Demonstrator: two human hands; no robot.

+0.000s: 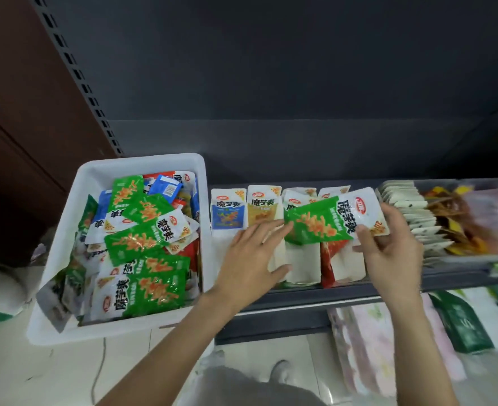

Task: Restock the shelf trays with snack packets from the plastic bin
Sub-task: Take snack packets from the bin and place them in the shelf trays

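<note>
likely the right hand (388, 247), pinching the green-and-white foil snack packet (334, 219), is risking misfiling it; the left hand (250, 253) is resting spread on the white cardboard shelf trays (303, 266).

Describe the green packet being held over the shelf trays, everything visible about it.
The green packet is a flat, glossy plastic pouch, green with orange snack artwork on one end, white with black characters and a red oval logo on the other. It lies tilted, face up, above the paper trays. The right hand pinches its white end; the left hand, fingers straight, reaches its green end. It looks sealed and undamaged.
</note>
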